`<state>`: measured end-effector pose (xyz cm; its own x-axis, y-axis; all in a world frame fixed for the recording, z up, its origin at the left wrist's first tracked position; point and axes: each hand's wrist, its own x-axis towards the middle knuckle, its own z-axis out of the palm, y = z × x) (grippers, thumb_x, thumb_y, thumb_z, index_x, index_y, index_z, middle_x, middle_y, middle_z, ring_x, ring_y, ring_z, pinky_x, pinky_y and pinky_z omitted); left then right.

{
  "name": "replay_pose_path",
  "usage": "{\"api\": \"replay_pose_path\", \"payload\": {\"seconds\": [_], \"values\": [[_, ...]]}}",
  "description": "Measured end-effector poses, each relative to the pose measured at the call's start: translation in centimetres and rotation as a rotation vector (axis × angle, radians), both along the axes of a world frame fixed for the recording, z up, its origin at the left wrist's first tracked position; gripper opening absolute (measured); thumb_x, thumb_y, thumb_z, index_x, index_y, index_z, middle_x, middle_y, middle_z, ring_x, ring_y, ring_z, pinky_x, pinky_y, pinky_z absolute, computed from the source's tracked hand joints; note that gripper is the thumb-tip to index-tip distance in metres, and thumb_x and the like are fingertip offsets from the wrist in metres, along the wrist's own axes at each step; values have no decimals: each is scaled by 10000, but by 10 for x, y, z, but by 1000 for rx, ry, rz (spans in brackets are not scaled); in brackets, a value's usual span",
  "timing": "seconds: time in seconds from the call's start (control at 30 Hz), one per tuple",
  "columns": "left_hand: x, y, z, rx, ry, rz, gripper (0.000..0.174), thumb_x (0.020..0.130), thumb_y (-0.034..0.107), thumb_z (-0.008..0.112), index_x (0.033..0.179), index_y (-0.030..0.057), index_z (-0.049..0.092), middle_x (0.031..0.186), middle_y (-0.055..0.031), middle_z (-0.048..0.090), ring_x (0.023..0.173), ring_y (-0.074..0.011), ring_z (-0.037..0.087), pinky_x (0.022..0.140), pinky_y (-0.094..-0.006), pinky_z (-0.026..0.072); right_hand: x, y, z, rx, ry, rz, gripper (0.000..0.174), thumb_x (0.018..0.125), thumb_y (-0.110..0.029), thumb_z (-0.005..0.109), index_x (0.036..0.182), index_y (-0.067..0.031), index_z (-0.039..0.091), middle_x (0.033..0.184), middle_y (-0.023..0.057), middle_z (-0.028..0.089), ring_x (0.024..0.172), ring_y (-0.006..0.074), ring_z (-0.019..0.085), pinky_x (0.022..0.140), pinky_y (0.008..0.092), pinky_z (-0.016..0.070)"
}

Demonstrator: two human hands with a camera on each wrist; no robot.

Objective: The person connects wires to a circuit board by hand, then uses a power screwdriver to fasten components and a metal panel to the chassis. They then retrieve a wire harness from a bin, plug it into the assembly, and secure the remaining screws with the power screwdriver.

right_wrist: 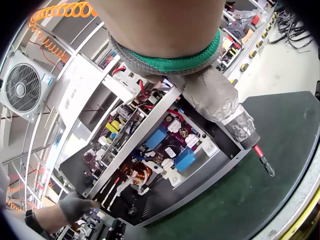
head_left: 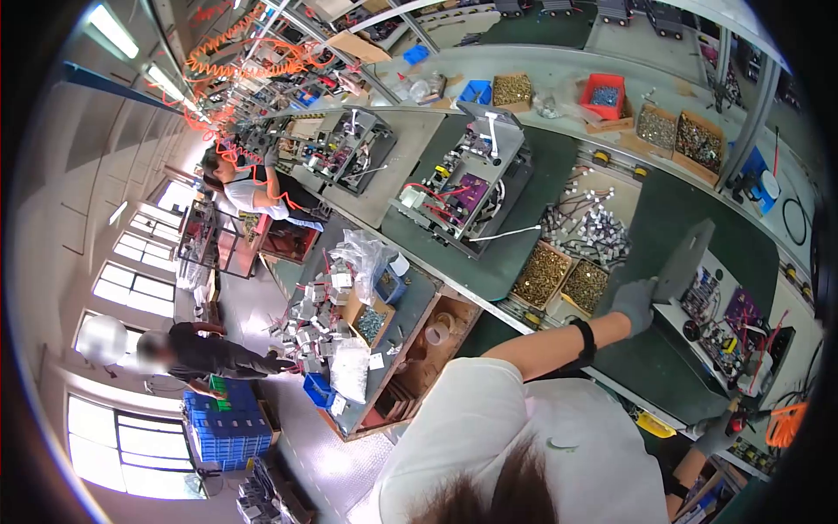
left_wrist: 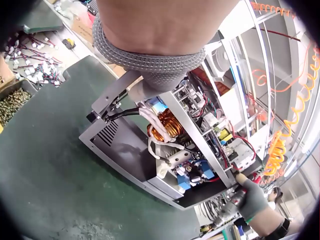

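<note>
- the open grey metal chassis (left_wrist: 125, 145) lay on its side on the dark green mat (left_wrist: 45, 190), right in front of us. inside we saw one copper coil (left_wrist: 165, 125), a purple board (right_wrist: 170, 145), blue parts and white plugs.
- our left hand (left_wrist: 150, 82), in a grey glove, had its fingers curled over the chassis's end panel and gripped it.
- our right hand (right_wrist: 210, 95), also gloved, was wrapped tight round one taped screwdriver (right_wrist: 242, 130). the bit tip hung over the mat just beside the chassis's lower edge.
- the bench was a long line topped with green mat. two other units (head_left: 463, 188), also open, stood further along it.
- two boxes of brass screws (head_left: 543, 275) sat side by side near the left hand.
- the room was a factory hall with orange coiled hoses (head_left: 244, 52) overhead, one fan (right_wrist: 20, 87) and tall windows (head_left: 135, 288). two other people (head_left: 253, 188) were off at the far side.
</note>
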<state>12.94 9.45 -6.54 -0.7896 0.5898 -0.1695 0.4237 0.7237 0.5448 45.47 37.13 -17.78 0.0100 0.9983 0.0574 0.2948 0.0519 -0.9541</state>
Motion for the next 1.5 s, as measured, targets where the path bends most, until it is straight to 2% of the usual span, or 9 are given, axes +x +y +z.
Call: {"api": "replay_pose_path", "payload": {"seconds": [0.13, 0.23, 0.4, 0.47, 0.53, 1.07, 1.3, 1.37, 1.5], "values": [[25, 58, 5, -200, -69, -311, 795, 676, 163, 641, 1357, -50, 289, 1139, -194, 560, 1011, -309, 569, 837, -367, 459, 8, -30, 55, -181, -102, -101, 380, 814, -120, 669, 1175, -45, 577, 898, 69, 660, 550, 113, 546, 487, 245, 433], [49, 71, 24, -109, -383, -485, 812, 658, 177, 650, 1360, -34, 300, 1172, -184, 564, 1061, -328, 554, 858, -376, 453, 40, -29, 32, 6, -231, -50, 425, 815, -75, 663, 1208, 24, 536, 1130, 122, 617, 952, 169, 590, 836, 274, 458], [66, 85, -58, -53, -579, -623, 570, 726, 205, 634, 1263, 75, 495, 1145, -155, 595, 1049, -300, 573, 898, -369, 441, 11, -82, 49, 140, 16, 265, 456, 816, -139, 692, 1243, -92, 537, 1007, 33, 609, 890, 116, 545, 803, 250, 428], [66, 71, -171, -31, -340, -491, 472, 731, 231, 652, 1171, 80, 579, 1108, -134, 619, 1038, -268, 582, 866, -359, 453, -10, -96, 50, 73, 34, 421, 467, 828, -92, 662, 1265, -95, 497, 868, -2, 582, 502, 56, 460, 426, 226, 365], [45, -18, -59, 64, -698, -218, 414, 762, 213, 625, 1148, 67, 594, 1115, -121, 621, 1032, -252, 582, 848, -350, 459, -49, -133, 81, -86, 141, 466, 472, 838, -61, 633, 1279, -96, 468, 736, -3, 543, 369, 49, 366, 312, 233, 270], [70, -308, -83, 826, -912, 1325, 238, 902, 61, 448, 1095, 49, 586, 775, -45, 579, 531, -123, 542, 430, -230, 445, -182, -227, 126, -282, 127, 1024, 479, 821, -27, 630, 1269, -83, 469, 820, 7, 535, 426, 45, 414, 357, 200, 331], [-16, -357, -81, 789, -576, 1384, 227, 848, 244, 568, 1000, 76, 584, 669, -3, 474, 494, -103, 430, 422, -257, 340, -204, -260, 134, -264, 104, 946, 514, 809, -52, 648, 1286, -52, 456, 824, 14, 540, 517, 55, 455, 417, 204, 358], [-47, -383, -122, 700, -400, 1359, 265, 848, 234, 570, 1048, 60, 573, 747, -28, 538, 595, -129, 506, 520, -268, 415, -212, -276, 147, -302, 123, 896, 488, 816, -17, 632, 1271, -58, 462, 817, 6, 540, 474, 41, 431, 385, 197, 337], [-86, -390, -29, 806, -206, 1319, 314, 889, 199, 510, 1155, 32, 511, 1072, -125, 595, 956, -231, 558, 850, -318, 430, -225, -286, 141, -224, 102, 904, 495, 815, -18, 633, 1276, -59, 458, 808, 8, 540, 487, 44, 437, 389, 199, 339]]}}
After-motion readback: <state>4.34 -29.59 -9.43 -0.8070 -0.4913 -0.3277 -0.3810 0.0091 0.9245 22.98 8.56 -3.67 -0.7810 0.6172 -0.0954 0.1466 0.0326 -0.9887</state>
